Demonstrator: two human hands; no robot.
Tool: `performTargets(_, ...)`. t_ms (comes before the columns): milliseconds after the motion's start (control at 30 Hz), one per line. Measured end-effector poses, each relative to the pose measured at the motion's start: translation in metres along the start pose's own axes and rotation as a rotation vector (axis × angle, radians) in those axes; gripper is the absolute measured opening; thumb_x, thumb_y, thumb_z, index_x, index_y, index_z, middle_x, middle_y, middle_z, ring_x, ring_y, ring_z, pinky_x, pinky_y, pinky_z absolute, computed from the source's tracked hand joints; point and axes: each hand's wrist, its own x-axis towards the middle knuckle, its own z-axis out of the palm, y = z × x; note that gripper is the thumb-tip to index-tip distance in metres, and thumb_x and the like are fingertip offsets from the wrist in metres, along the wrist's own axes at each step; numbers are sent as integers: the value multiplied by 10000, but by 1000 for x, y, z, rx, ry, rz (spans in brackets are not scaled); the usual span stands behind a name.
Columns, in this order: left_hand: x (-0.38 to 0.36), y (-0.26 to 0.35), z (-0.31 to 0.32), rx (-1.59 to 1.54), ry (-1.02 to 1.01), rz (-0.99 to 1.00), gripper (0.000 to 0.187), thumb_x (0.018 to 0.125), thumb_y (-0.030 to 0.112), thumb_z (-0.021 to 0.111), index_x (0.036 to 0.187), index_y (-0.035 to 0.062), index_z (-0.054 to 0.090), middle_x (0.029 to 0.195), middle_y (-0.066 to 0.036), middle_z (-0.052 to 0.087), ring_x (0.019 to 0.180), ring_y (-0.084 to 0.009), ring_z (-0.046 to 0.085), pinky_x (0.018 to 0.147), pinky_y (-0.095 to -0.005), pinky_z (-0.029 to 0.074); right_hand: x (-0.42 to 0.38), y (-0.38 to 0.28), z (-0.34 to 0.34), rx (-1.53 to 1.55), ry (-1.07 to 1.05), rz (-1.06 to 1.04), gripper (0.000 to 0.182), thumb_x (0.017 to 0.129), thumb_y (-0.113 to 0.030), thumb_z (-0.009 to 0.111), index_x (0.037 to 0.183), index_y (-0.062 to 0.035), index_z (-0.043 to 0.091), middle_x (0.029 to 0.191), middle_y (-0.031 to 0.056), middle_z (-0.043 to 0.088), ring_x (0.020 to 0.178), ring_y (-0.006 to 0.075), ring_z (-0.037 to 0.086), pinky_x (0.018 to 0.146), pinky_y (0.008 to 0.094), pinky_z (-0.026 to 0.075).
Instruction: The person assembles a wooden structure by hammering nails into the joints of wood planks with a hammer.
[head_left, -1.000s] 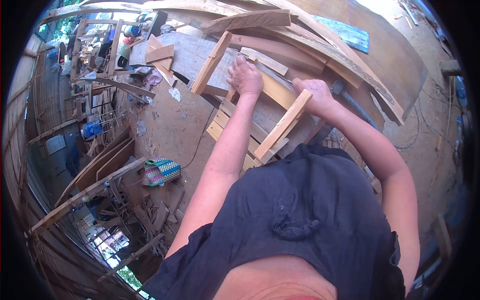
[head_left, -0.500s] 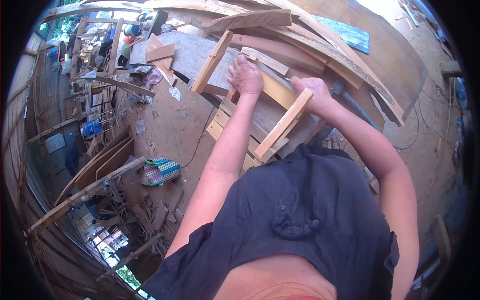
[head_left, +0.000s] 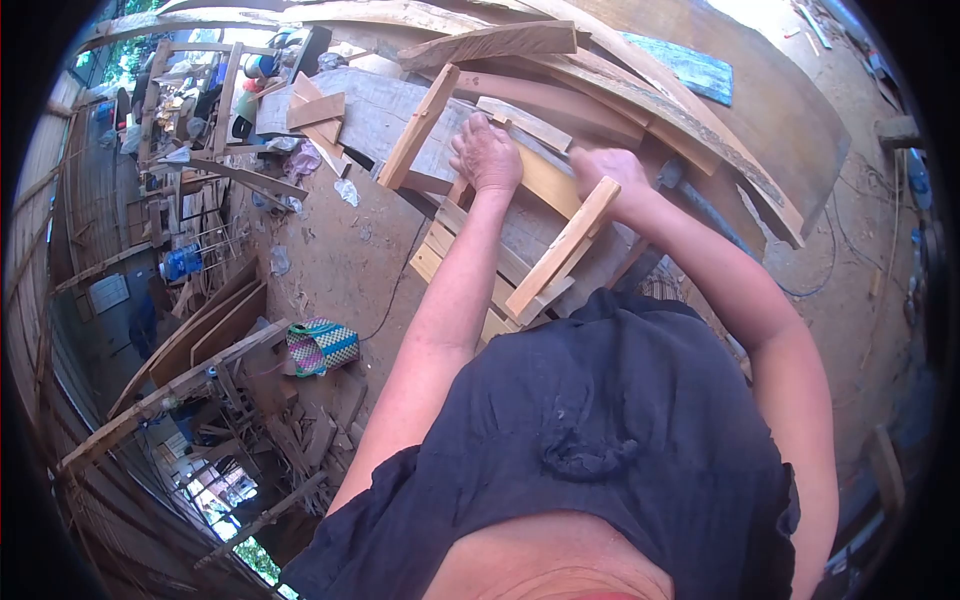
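A wooden frame of pale boards and upright posts lies before me on a grey plank (head_left: 375, 100). One post (head_left: 420, 125) rises at its left; another post (head_left: 565, 245) stands nearer my body. A smooth yellow board (head_left: 545, 183) spans the part between my hands. My left hand (head_left: 487, 158) is closed on the frame at the yellow board's left end, its fingers bent over the wood. My right hand (head_left: 612, 182) makes a fist just above the board's right end. Its fingers are blurred, and what they hold is hidden.
Long rough boards (head_left: 640, 100) lie behind the frame, with a short loose strip (head_left: 525, 123) in front. A long-handled tool (head_left: 705, 205) leans right of my right hand. Wood scraps (head_left: 318, 112) lie at left; a woven basket (head_left: 322, 347) sits on the dirt floor.
My right fist has shifted slightly left along the yellow board, its fingers more blurred. My left hand keeps its place on the frame. The whole view has shifted a little.
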Motion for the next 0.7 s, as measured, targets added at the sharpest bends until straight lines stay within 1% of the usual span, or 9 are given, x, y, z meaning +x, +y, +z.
performTargets(67,0,0,3,-2,15,5,271,838,229,430,1078,104,443,1122,-107,500,1064,-333,451,835,-537,334,35,-10,6,-4,-12,-3,183,740,-99,497,835,-10,625,830,189,647,816,325,643,681,420,515)
performTargets(100,1,-1,1,-1,25,5,270,837,227,430,1078,105,443,1124,-107,499,1067,-333,450,835,-537,335,39,-12,9,1,-5,-6,183,740,-99,497,835,-10,625,830,189,647,816,325,643,681,420,515)
performTargets(167,4,0,-1,-2,8,8,272,836,225,431,1080,105,443,1129,-106,496,1070,-333,449,834,-537,335,44,-11,14,53,71,-14,191,742,-101,490,844,-19,629,835,191,646,820,330,641,684,423,515)
performTargets(233,2,2,-1,-3,-12,-8,274,835,223,432,1082,105,442,1135,-105,493,1073,-334,448,834,-537,335,36,-8,13,37,58,-18,184,745,-115,499,841,-27,630,832,188,646,811,334,640,681,422,515)
performTargets(333,0,-1,0,0,12,-6,276,834,221,432,1084,106,441,1142,-107,488,1073,-334,448,841,-535,335,0,2,7,8,30,-45,175,747,-128,513,833,-26,627,826,186,646,795,336,641,679,423,516)
performTargets(400,0,-2,2,-5,29,16,282,834,223,432,1089,103,440,1143,-112,487,1074,-334,449,851,-533,333,-16,9,2,19,48,-11,167,745,-134,527,822,-20,622,820,185,645,791,333,641,680,421,516)
performTargets(533,2,3,-1,6,-6,-3,286,836,225,431,1093,99,440,1144,-115,485,1072,-333,451,857,-531,332,24,-7,2,-32,-27,3,187,737,-100,512,852,-26,639,850,181,649,824,320,644,692,410,521)
performTargets(633,2,1,-2,4,10,6,284,837,226,430,1088,94,440,1137,-114,490,1070,-333,451,852,-529,334,46,-18,10,19,36,-34,196,735,-93,505,855,-29,647,863,180,650,831,317,645,693,406,523)
performTargets(700,1,-1,2,-2,24,10,281,838,224,429,1086,92,442,1128,-113,495,1066,-333,452,847,-530,334,37,-14,12,30,65,-31,183,739,-102,508,833,-25,644,853,180,649,820,319,643,688,407,520)
